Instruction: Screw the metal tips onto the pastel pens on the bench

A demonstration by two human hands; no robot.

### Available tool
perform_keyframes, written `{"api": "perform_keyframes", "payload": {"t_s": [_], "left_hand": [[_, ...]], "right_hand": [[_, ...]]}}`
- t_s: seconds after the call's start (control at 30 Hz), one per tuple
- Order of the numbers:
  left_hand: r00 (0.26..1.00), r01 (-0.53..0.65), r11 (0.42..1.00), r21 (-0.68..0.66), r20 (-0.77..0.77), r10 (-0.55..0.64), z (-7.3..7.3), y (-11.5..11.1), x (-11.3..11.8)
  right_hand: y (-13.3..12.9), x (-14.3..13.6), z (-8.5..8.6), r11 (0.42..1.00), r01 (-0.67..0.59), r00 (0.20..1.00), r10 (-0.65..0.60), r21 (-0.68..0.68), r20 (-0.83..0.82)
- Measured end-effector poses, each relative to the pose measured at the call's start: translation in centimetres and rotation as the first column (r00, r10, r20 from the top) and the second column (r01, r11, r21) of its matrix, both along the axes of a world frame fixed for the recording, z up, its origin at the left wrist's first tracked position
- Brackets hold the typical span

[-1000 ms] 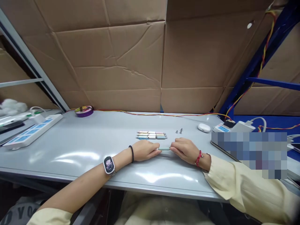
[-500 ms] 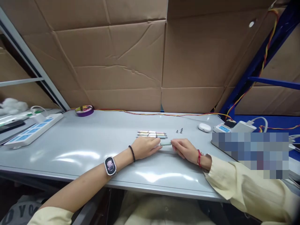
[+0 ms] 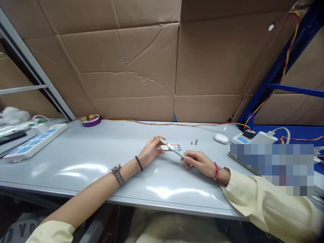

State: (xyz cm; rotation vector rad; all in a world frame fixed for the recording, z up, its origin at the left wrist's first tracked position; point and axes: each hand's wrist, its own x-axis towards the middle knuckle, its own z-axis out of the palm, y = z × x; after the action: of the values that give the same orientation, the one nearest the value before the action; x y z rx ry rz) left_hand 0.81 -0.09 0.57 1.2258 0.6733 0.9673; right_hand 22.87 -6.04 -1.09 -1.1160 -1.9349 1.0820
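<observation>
A white and pale green pen (image 3: 170, 145) slants between my two hands above the table. My left hand (image 3: 151, 148) has its upper end between thumb and fingers. The fingers of my right hand (image 3: 198, 162) are closed at its lower, green end. Just behind the pen lie several other pens (image 3: 174, 147) side by side, partly covered by my left hand. To their right, two small grey cone-shaped pieces (image 3: 193, 142) stand on the table.
A white earbud case (image 3: 221, 138) sits at the back right, near a power strip (image 3: 239, 138). At the left are another power strip (image 3: 37, 141) and a purple tape roll (image 3: 91, 120). Cables (image 3: 141, 121) run along the cardboard wall (image 3: 126, 67) behind the grey table (image 3: 88, 152).
My left hand has turned and lifted its end of the pen, so the pen now slants instead of lying level. My right hand stays at its lower end.
</observation>
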Motion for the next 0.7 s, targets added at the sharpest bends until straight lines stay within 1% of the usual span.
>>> {"api": "perform_keyframes", "payload": {"t_s": [0.07,0.13,0.23,0.33,0.5,0.7], "left_hand": [[0.997,0.032,0.999,-0.033,0.077,-0.029,0.5,-0.2,0.0],[0.981,0.071,0.992,-0.101,0.186,-0.051,1.3,-0.2,-0.3],[0.945,0.099,0.975,-0.2,0.324,-0.029,2.2,0.2,-1.1],[0.929,0.053,0.972,-0.227,0.368,0.035,2.6,0.7,-2.1],[0.897,-0.026,0.967,-0.253,0.421,0.135,3.1,1.0,-3.0],[0.866,-0.07,0.964,-0.255,0.464,0.185,3.5,0.7,-3.2]], "right_hand": [[0.2,0.1,-0.1,0.999,0.037,0.997,-0.039,-0.032,-0.069],[0.7,0.3,-0.2,0.993,0.087,0.985,-0.097,-0.079,-0.144],[1.3,0.5,-0.2,0.981,0.13,0.965,-0.158,-0.142,-0.211],[1.3,0.6,-0.1,0.977,0.127,0.958,-0.166,-0.173,-0.234],[0.9,0.4,0.2,0.98,0.114,0.959,-0.151,-0.161,-0.239],[1.0,0.5,-0.1,0.984,0.106,0.965,-0.136,-0.143,-0.226]]}}
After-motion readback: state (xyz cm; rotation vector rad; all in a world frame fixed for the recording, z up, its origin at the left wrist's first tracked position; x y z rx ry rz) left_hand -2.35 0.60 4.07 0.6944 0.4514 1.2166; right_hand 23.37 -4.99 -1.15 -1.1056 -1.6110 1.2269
